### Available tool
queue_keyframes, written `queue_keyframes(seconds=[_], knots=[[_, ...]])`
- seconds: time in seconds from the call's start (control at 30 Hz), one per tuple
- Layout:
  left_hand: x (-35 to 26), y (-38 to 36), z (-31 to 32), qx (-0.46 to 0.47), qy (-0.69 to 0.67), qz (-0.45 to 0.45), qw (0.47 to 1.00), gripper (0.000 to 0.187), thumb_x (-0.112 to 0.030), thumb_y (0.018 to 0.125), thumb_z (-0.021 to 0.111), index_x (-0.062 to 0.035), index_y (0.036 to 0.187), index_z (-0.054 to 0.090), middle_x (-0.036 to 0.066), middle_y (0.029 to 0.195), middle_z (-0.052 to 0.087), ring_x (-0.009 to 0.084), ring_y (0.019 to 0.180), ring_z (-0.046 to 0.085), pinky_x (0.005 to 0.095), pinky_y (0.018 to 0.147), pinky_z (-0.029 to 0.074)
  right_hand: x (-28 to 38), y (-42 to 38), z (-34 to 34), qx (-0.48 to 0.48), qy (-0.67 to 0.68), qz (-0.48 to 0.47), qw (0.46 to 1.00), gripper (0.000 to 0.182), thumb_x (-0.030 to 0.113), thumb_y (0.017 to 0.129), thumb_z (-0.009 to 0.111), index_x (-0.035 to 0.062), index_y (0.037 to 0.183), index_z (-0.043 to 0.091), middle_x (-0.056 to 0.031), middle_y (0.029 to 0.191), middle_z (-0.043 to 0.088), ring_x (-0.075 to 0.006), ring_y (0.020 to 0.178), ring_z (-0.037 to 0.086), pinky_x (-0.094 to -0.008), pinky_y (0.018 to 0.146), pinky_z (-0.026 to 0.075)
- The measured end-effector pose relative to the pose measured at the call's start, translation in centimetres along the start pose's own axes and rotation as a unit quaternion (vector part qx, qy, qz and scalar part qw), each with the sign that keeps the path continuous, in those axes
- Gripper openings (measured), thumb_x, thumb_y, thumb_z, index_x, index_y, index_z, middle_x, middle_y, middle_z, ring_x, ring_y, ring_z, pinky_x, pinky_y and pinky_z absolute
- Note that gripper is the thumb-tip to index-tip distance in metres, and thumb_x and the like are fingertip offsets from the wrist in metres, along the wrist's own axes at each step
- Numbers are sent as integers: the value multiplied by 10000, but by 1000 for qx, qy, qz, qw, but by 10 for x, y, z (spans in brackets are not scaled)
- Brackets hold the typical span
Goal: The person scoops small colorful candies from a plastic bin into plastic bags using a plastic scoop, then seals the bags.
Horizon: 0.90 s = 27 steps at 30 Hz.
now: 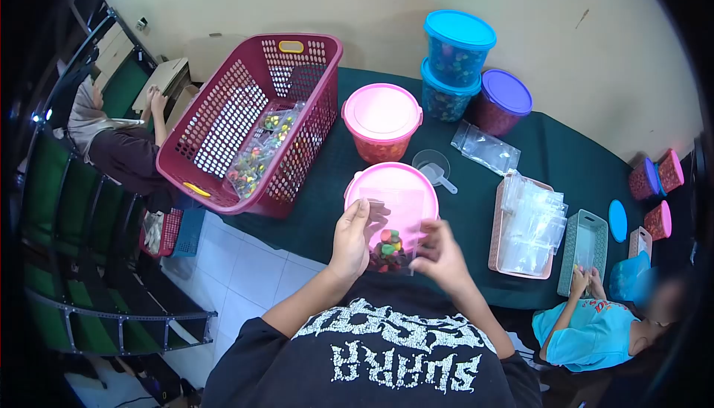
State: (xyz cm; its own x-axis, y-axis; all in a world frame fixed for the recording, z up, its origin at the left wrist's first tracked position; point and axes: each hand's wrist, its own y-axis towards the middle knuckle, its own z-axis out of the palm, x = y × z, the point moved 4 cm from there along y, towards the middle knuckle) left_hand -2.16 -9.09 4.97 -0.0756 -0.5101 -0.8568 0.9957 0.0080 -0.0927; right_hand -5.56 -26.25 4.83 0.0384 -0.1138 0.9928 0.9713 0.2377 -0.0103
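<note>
A clear plastic bag (402,214) with colourful small pieces (388,249) in its bottom hangs upright in front of my chest. My left hand (351,238) pinches the bag along its left side, thumb in front. At the opposite edge is my right hand (444,259), slightly blurred, its curled fingers and thumb apart and overlapping the bag's side. Behind the bag stands a tub with a pink lid (394,182), partly hidden by it. A clear scoop (441,177) rests in a small round dish (426,161) just beyond.
A maroon basket (327,121) holding filled bags stands left. Another pink-lidded tub (383,114), stacked blue-lidded tubs (455,55) and a purple-lidded tub (506,95) stand behind. A pink tray (497,252) of clear bags lies right. One person (595,330) works at right, another (123,151) at left.
</note>
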Motion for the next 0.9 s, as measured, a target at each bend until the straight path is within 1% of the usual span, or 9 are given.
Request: queue_keyframes(seconds=[0.17, 0.27, 0.3, 0.33, 0.37, 0.4, 0.57, 0.73, 0.9], knots=[[1, -6, 9, 50, -44, -44, 997, 411, -336, 1004, 408, -18, 1262, 444, 143, 1126, 570, 186, 958, 558, 351, 866, 448, -27, -5, 18, 74, -1, 182, 981, 406, 126, 838, 690, -34, 1163, 506, -98, 1035, 623, -134, 847, 635, -298, 766, 525], [2, -10, 3, 87, -23, -85, 992, 436, -328, 1013, 370, -50, 1349, 356, 142, 1249, 517, 189, 1025, 552, 342, 880, 448, -26, -8, 3, 6, 305, 153, 940, 449, 341, 907, 611, -4, 1178, 516, -72, 873, 630, -133, 702, 628, -293, 633, 524], [4, -12, 1, 96, -2, -128, 987, 420, -316, 1016, 360, -60, 1349, 362, 135, 1265, 512, 189, 1038, 552, 338, 883, 448, -22, 2, 5, 87, 454, 27, 886, 429, 391, 946, 518, 35, 1185, 517, -58, 881, 620, -119, 665, 590, -282, 561, 478], [8, -13, -3, 95, 10, -143, 985, 402, -300, 1017, 355, -73, 1349, 369, 121, 1275, 511, 184, 1030, 557, 333, 889, 447, -33, 4, -5, -45, 462, 30, 885, 379, 363, 965, 488, 50, 1178, 517, -51, 886, 620, -114, 662, 572, -276, 547, 459], [7, -14, -6, 89, 8, -135, 987, 402, -300, 1017, 355, -73, 1349, 369, 121, 1275, 511, 184, 1030, 557, 333, 889, 447, -41, 4, -14, -175, 462, 34, 869, 332, 334, 983, 458, 66, 1172, 517, -43, 892, 620, -108, 658, 555, -271, 534, 440], [8, -17, -7, 115, 22, -151, 982, 398, -294, 1017, 353, -73, 1348, 374, 117, 1279, 509, 185, 1028, 560, 333, 892, 446, -25, 6, -11, -169, 457, 47, 872, 267, 296, 990, 448, 85, 1136, 522, -25, 898, 624, -111, 710, 572, -271, 537, 445], [0, -24, -20, 171, 101, -188, 962, 461, -377, 987, 443, -56, 1318, 425, 84, 1237, 537, 141, 1020, 560, 321, 893, 456, -39, 10, -1, -9, 182, 167, 969, 323, 226, 939, 551, -1, 1167, 515, -86, 852, 647, -143, 676, 623, -252, 605, 492], [-23, -22, -36, 137, 135, -135, 972, 334, -132, 911, 604, -9, 1204, 502, 48, 937, 641, 77, 751, 616, 187, 577, 477, -11, 27, 50, 71, 124, 112, 983, 557, 83, 868, 638, 11, 1325, 328, -115, 1150, 556, -159, 966, 604, -263, 715, 511], [-65, -10, -65, 109, 155, -101, 977, 368, -109, 892, 616, -2, 1223, 494, 67, 1068, 621, 108, 934, 603, 230, 702, 511, 16, 55, 91, 115, 142, 149, 972, 558, 76, 895, 594, 24, 1349, 273, -150, 1176, 550, -196, 1026, 598, -288, 771, 537]])
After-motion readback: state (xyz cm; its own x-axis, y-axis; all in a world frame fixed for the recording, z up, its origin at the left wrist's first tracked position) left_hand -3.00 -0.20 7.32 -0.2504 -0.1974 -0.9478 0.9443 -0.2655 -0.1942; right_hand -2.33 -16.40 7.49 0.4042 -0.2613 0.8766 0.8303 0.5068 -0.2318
